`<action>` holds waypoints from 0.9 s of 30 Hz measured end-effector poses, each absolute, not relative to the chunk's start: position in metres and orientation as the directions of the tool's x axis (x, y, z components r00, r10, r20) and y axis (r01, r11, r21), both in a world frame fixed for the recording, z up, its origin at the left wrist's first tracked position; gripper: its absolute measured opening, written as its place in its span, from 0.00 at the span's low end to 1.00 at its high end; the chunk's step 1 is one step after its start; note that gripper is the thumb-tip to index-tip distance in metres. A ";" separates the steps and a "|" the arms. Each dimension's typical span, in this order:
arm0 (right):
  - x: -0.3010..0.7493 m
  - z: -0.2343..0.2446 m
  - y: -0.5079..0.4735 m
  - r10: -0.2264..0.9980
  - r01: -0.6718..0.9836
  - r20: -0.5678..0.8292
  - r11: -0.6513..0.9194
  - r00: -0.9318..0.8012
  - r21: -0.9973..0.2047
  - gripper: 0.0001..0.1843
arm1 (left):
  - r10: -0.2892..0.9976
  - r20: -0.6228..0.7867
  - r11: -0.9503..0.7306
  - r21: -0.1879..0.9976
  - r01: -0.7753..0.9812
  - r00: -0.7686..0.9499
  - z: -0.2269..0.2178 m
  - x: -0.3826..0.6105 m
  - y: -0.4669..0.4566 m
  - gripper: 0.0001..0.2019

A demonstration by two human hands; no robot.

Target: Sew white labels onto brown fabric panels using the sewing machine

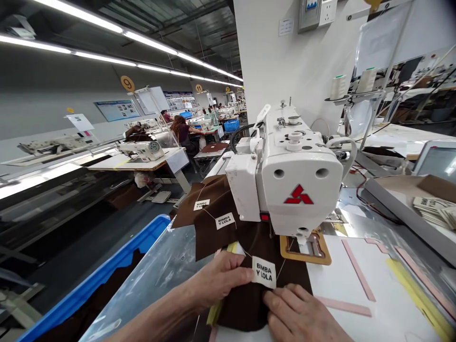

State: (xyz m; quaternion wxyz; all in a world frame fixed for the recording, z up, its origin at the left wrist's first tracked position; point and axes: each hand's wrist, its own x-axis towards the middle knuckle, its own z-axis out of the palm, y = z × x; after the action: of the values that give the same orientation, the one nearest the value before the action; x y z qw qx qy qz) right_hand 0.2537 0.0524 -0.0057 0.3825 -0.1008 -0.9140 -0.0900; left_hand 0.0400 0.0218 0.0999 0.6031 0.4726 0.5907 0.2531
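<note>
A brown fabric piece (245, 304) lies on the white sewing table (356, 308) in front of a white sewing machine (295, 185) with a red logo. A white "BIMBA Y LOLA" label (264, 272) sits on it. My left hand (217, 280) presses the fabric at the label's left edge, fingers closed on it. My right hand (299, 316) rests on the fabric just below the label, fingertips touching its lower corner. More brown pieces (213, 209) with the same labels (224, 220) trail off to the left, joined by thread.
An orange-brown frame (322, 259) lies under the needle. Stacked labels (434, 209) sit in a grey tray at right. A blue bin (117, 266) holding brown fabric stands at lower left. Other sewing stations and a seated person (181, 130) are beyond.
</note>
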 end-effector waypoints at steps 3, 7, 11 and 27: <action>0.254 -0.005 0.052 0.129 0.256 0.713 0.964 -0.689 0.073 0.11 | 0.852 -0.484 0.445 0.870 0.214 0.197 0.100 0.033 0.020 0.22; 0.255 -0.003 0.052 0.130 0.252 0.705 0.965 -0.697 0.070 0.11 | 0.833 -0.522 0.487 0.849 0.206 0.181 0.101 0.026 0.022 0.16; 0.254 -0.004 0.052 0.119 0.254 0.706 0.963 -0.698 0.088 0.10 | 0.829 -0.531 0.496 0.843 0.207 0.174 0.101 0.028 0.026 0.12; 0.252 -0.005 0.052 0.112 0.251 0.755 0.965 -0.646 0.071 0.10 | 0.816 -0.529 0.481 0.845 0.234 0.234 0.098 0.022 0.030 0.08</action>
State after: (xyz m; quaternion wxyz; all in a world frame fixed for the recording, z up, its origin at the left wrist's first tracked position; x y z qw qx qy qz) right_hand 0.2516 0.0519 -0.0051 0.4088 -0.1006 -0.9031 -0.0850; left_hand 0.0215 0.0295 0.0980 0.6395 0.4560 0.5757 0.2273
